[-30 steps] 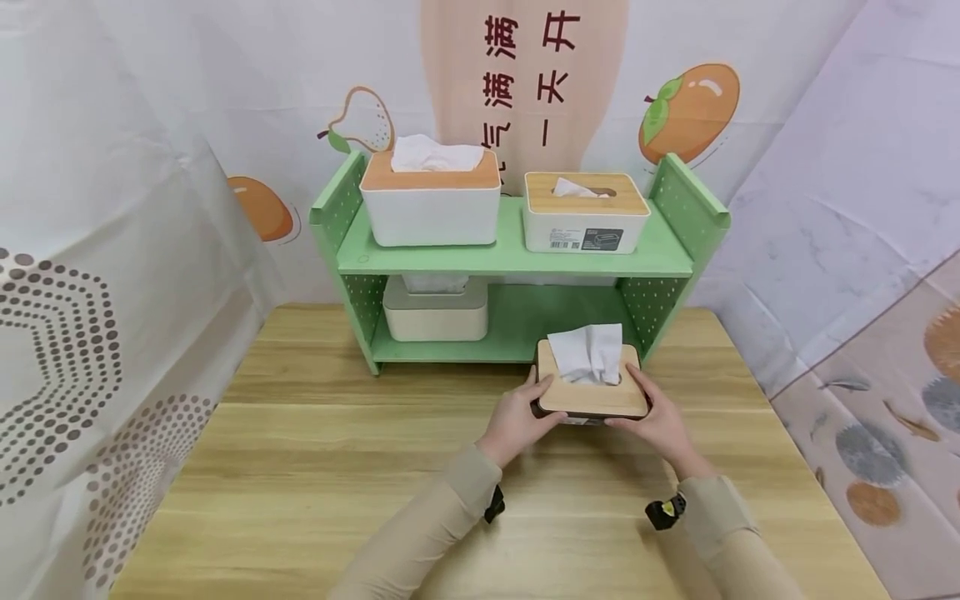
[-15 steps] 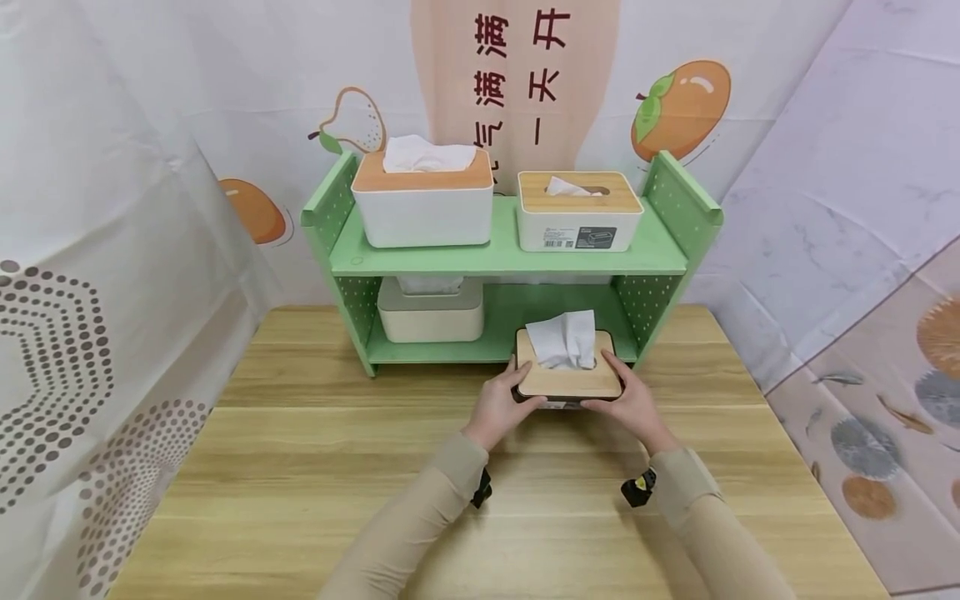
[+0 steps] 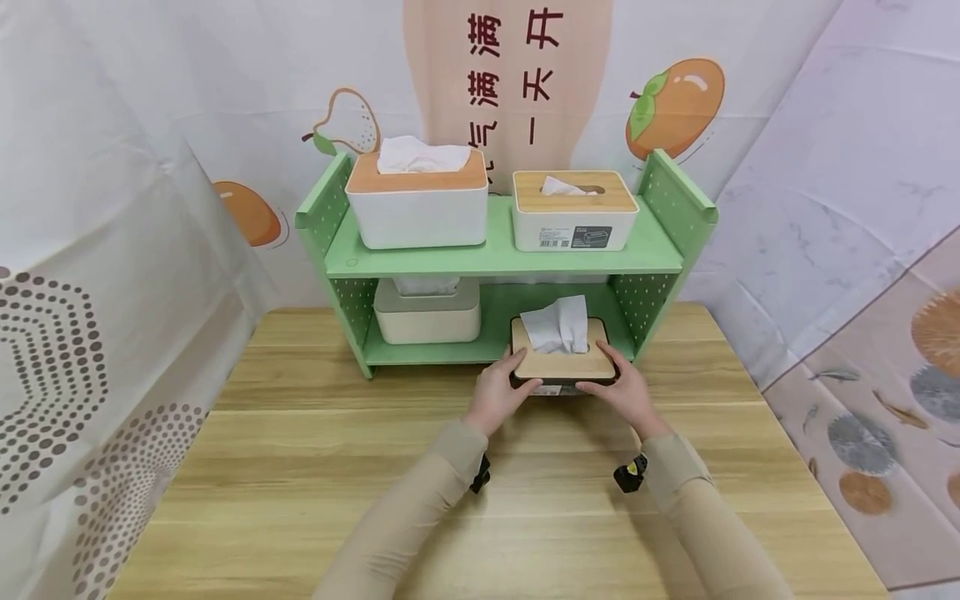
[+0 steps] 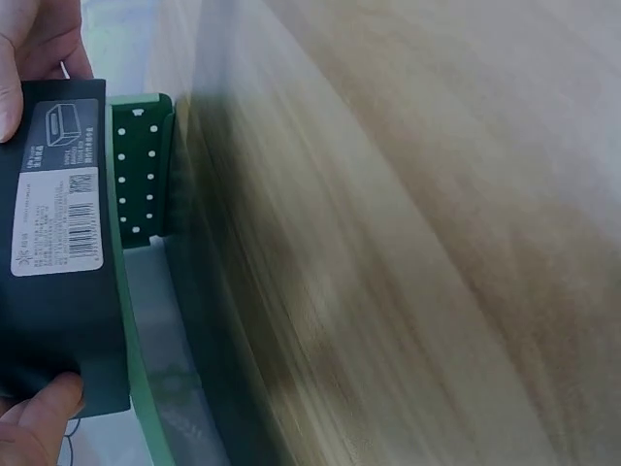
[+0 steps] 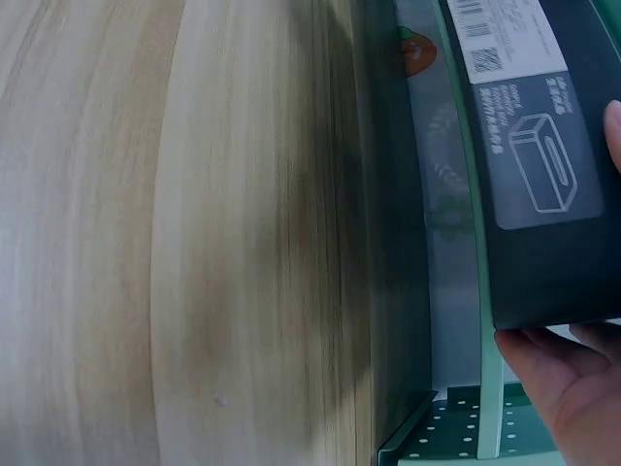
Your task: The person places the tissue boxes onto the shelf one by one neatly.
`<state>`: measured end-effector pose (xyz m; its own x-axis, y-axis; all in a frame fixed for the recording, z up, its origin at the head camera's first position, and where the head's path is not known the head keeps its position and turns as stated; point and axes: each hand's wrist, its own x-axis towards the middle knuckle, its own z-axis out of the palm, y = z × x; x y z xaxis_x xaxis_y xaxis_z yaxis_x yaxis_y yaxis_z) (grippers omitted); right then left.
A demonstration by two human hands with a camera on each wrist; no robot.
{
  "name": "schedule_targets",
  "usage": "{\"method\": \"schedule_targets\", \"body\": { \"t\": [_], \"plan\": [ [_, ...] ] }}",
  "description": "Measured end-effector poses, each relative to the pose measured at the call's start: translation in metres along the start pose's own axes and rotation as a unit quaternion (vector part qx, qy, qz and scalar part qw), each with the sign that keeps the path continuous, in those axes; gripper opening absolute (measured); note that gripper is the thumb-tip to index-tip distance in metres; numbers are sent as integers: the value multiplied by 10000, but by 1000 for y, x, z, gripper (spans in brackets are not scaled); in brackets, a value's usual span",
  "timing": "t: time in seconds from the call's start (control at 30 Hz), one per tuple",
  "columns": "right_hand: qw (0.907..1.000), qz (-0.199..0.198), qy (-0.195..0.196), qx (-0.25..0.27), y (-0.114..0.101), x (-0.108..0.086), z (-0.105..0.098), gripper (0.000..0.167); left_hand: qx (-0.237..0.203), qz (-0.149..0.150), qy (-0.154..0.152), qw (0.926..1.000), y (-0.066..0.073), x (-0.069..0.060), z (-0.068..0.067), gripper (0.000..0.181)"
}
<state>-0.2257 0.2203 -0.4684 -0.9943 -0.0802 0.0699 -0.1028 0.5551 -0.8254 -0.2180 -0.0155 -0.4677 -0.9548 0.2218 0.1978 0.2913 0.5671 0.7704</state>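
Note:
Both hands hold a black tissue box (image 3: 562, 367) with a light wooden lid and a white tissue standing out of its slot. It is at the front right of the green rack's lower level. My left hand (image 3: 495, 396) grips the left end, thumb on the labelled front; my right hand (image 3: 626, 393) grips the right end. In the left wrist view the box's dark front (image 4: 58, 330) lies along the green shelf edge. The right wrist view shows my right hand (image 5: 572, 393) at the box's end. Whether the box's base rests on the shelf cannot be told.
The green rack (image 3: 510, 262) stands on a wooden table (image 3: 315, 467). On its top are a large white tissue box (image 3: 420, 212) and a smaller labelled one (image 3: 540, 225). A cream tissue box (image 3: 427, 321) with a grey lid sits on the lower level, left.
Both hands have moved the black tissue box leftward and farther in toward the lower shelf, keeping their grip. The head view has shifted slightly.

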Motion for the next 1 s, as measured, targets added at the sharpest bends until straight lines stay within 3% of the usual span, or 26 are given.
{"method": "schedule_targets", "body": {
  "t": [0.2, 0.47, 0.7, 0.83, 1.0],
  "plan": [
    [9998, 193, 81, -60, -2, 5, 2, 81, 244, 52, 109, 9996, 0, 7, 0, 59],
    [9980, -265, 568, 36, -1, 9, 7, 80, 543, 86, 135, 9984, 0, 15, 2, 56],
    [9978, -334, 561, -108, 1, 8, 6, 73, 677, 109, 11, 9976, -2, 13, 3, 59],
    [9956, -564, 662, -344, -2, 0, 3, 68, 990, 313, 252, 9943, -1, 7, 0, 58],
    [9886, -884, 958, -753, -9, -21, -2, 62, 1560, 822, 441, 9833, 0, -7, -9, 53]
  ]
}}
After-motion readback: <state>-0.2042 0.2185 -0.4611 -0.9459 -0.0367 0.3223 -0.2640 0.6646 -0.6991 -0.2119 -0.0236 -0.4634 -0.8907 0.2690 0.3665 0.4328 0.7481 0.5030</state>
